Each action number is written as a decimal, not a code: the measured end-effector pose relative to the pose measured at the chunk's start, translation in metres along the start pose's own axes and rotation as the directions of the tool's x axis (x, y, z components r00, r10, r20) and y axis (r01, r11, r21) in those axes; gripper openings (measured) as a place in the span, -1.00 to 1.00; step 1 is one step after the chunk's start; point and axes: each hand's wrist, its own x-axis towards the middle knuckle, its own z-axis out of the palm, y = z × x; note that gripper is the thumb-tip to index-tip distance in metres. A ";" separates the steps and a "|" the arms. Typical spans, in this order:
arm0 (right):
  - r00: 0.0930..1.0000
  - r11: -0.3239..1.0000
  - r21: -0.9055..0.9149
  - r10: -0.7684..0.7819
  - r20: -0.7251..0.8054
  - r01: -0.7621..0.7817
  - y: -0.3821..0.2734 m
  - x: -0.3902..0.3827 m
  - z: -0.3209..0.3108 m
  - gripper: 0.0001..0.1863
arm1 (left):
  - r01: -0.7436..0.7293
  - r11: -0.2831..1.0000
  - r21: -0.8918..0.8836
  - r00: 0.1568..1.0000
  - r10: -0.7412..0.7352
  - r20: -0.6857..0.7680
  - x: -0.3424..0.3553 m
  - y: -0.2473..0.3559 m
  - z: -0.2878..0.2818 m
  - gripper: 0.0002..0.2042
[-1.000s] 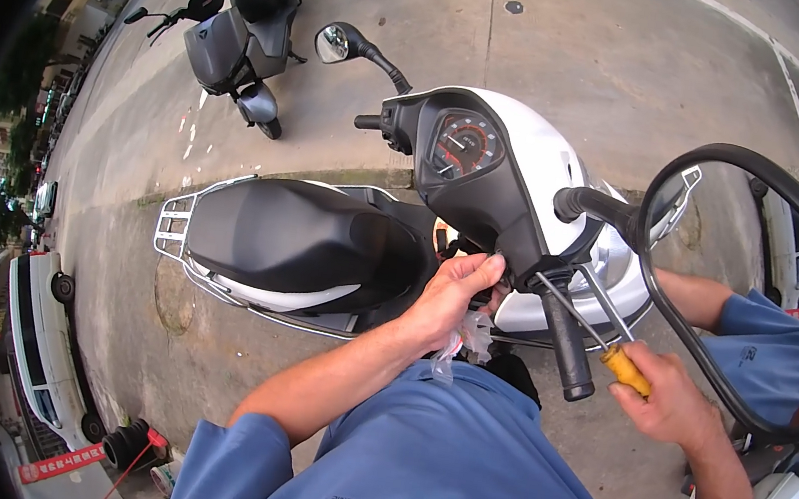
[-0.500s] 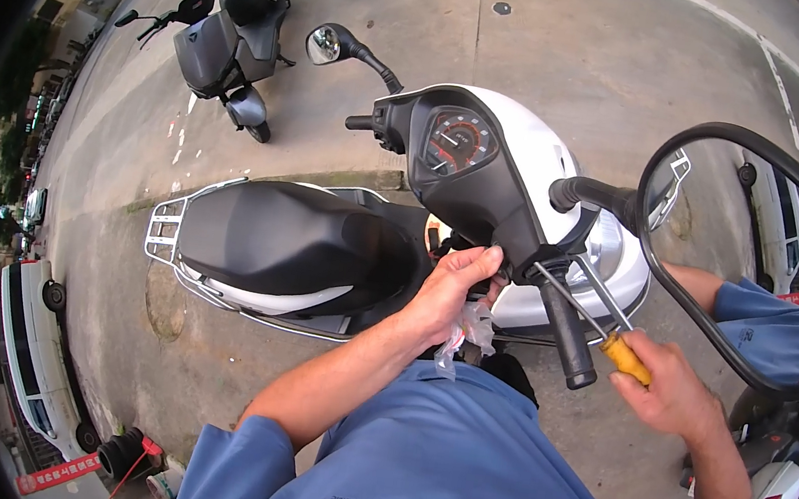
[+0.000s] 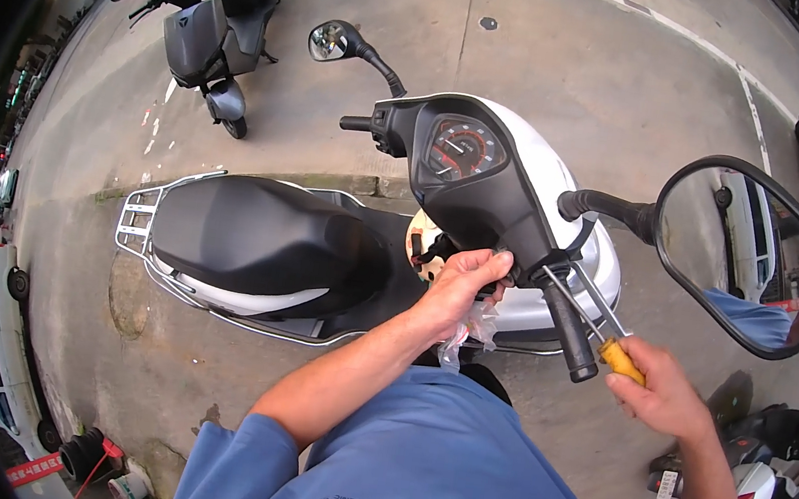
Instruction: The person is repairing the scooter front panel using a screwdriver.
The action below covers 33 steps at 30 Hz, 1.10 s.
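Right fingers (image 3: 644,351) curled round a yellow tool handle (image 3: 621,362), left fingers (image 3: 495,264) bent beside black cowl (image 3: 481,208), grip unclear

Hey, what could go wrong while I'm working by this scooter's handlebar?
The yellow-handled tool in your right hand might slip and scuff the black grip or metal lever beside it. The clear plastic bag hanging at your left hand could drop or snag.
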 end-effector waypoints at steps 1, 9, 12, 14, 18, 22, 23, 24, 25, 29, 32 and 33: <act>1.000 1.000 -0.010 0.002 -0.002 -0.002 -0.009 -0.002 0.003 -0.77 | -0.006 1.000 -0.008 1.000 0.006 0.003 0.000 0.000 -0.001 -0.66; 0.982 0.984 0.060 0.170 -0.076 -0.166 -0.039 -0.016 0.024 -0.80 | 0.042 0.998 -0.042 0.988 -0.035 0.149 0.004 0.001 -0.011 -0.66; 0.973 0.970 -0.108 0.205 -0.103 -0.216 -0.068 -0.014 0.023 -0.79 | 0.043 0.996 -0.081 0.981 -0.027 0.194 0.005 0.000 -0.017 -0.65; 0.968 0.965 -0.117 0.221 -0.116 -0.235 -0.079 -0.014 0.026 -0.78 | 0.041 0.993 -0.109 0.975 -0.016 0.221 0.006 -0.002 -0.020 -0.68; 0.969 0.945 -0.228 0.208 -0.136 -0.235 -0.084 -0.009 0.028 -0.77 | 0.051 0.993 -0.107 0.979 -0.028 0.204 0.008 -0.006 -0.022 -0.73; 0.967 0.943 -0.226 0.218 -0.131 -0.243 -0.062 -0.003 0.024 -0.75 | 0.041 0.999 -0.023 0.993 -0.038 0.110 0.008 -0.002 -0.021 -0.79; 0.967 0.945 -0.220 0.217 -0.135 -0.243 -0.053 0.000 0.022 -0.75 | 0.053 0.999 -0.003 0.995 -0.053 0.087 0.006 0.001 -0.020 -0.79; 0.966 0.946 -0.214 0.216 -0.140 -0.242 -0.049 0.001 0.021 -0.74 | 0.057 0.998 -0.004 0.995 -0.057 0.087 0.007 0.001 -0.019 -0.79; 0.966 0.946 -0.213 0.220 -0.136 -0.245 -0.049 0.002 0.021 -0.74 | 0.056 0.998 -0.014 0.994 -0.054 0.091 0.007 0.000 -0.019 -0.79; 0.988 0.944 -0.299 0.110 -0.106 -0.137 -0.045 0.008 0.016 -0.76 | 0.048 0.999 0.003 0.992 -0.049 0.120 0.009 0.001 -0.025 -0.78; 0.993 0.952 -0.284 0.098 -0.073 -0.115 -0.032 0.012 0.013 -0.76 | 0.067 0.997 0.046 0.992 -0.071 0.104 0.010 0.003 -0.021 -0.77; 0.993 0.955 -0.274 0.095 -0.075 -0.112 -0.027 0.013 0.012 -0.76 | 0.069 0.997 0.045 0.992 -0.073 0.102 0.011 0.004 -0.019 -0.77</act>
